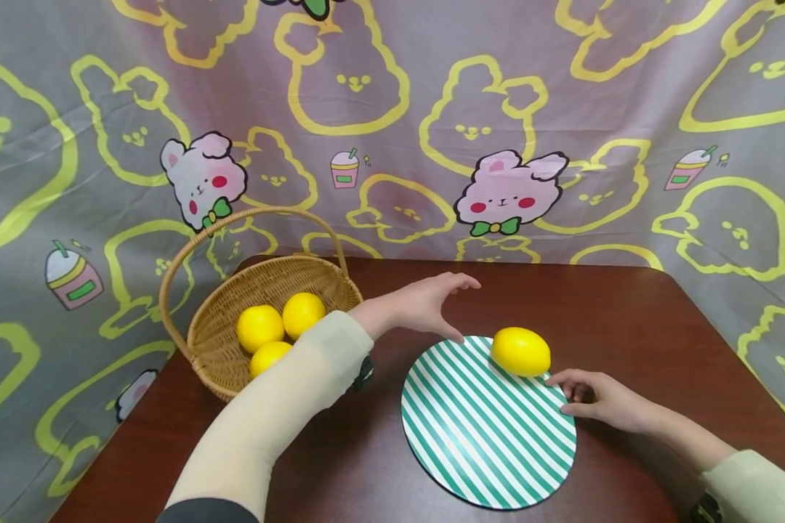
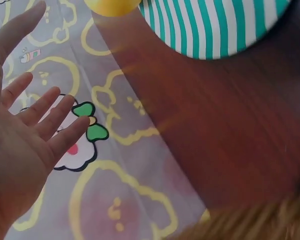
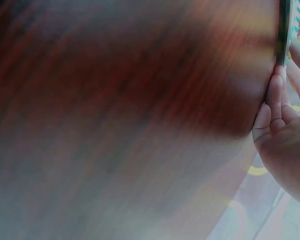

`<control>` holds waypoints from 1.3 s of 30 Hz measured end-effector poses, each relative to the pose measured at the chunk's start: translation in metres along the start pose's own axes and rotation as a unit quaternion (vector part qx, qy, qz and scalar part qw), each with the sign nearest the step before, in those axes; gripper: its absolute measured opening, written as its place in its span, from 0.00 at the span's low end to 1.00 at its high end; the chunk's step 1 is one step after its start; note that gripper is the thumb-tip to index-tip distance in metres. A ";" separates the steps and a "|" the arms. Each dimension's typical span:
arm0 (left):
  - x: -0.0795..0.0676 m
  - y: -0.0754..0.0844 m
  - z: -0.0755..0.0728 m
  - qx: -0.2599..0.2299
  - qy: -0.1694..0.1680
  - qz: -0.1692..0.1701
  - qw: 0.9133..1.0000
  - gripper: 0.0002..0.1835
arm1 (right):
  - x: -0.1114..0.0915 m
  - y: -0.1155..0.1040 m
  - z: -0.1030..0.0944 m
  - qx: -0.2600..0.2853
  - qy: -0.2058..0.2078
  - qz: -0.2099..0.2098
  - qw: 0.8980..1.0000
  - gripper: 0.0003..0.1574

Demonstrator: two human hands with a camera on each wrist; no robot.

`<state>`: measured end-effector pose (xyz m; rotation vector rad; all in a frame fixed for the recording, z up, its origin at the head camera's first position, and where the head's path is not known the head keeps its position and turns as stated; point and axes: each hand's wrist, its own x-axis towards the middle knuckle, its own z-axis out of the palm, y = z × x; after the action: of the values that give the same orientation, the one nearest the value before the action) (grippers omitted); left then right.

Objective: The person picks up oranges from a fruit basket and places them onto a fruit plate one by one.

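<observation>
A flat round board [image 1: 484,436] with green and white stripes lies on the dark wooden table. One yellow lemon [image 1: 520,352] sits at its far right part. My right hand [image 1: 602,398] holds the board's right rim between thumb and curled fingers, close beside the lemon. In the right wrist view, these fingers [image 3: 275,97] meet the board's edge [image 3: 284,30]. My left hand [image 1: 425,303] hovers above the board's far left edge, fingers spread and thumb apart, holding nothing. The left wrist view shows its bare palm [image 2: 20,155].
A wicker basket [image 1: 199,327] with a tall handle stands at the left, with several yellow lemons [image 1: 259,329] inside. My left forearm passes in front of its right side. A patterned cloth [image 1: 379,152] hangs behind the table [image 1: 628,319].
</observation>
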<state>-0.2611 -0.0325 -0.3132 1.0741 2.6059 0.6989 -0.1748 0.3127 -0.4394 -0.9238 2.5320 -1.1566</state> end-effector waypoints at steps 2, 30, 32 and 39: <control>-0.005 0.001 -0.005 0.004 -0.004 0.001 1.000 0.48 | 0.000 0.000 0.000 -0.001 -0.002 0.001 1.000 0.23; -0.103 -0.034 -0.060 0.011 0.013 0.009 1.000 0.46 | 0.000 0.001 0.000 0.002 -0.011 0.029 1.000 0.24; -0.111 -0.039 -0.061 0.015 0.018 -0.001 1.000 0.46 | 0.000 0.001 0.000 0.000 -0.010 0.027 1.000 0.24; -0.140 -0.054 -0.069 0.018 0.048 -0.022 0.998 0.45 | 0.000 0.000 0.000 0.003 -0.011 0.027 1.000 0.24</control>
<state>-0.2217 -0.1887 -0.2768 1.0133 2.7233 0.7136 -0.1750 0.3129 -0.4391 -0.8560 2.5185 -1.1333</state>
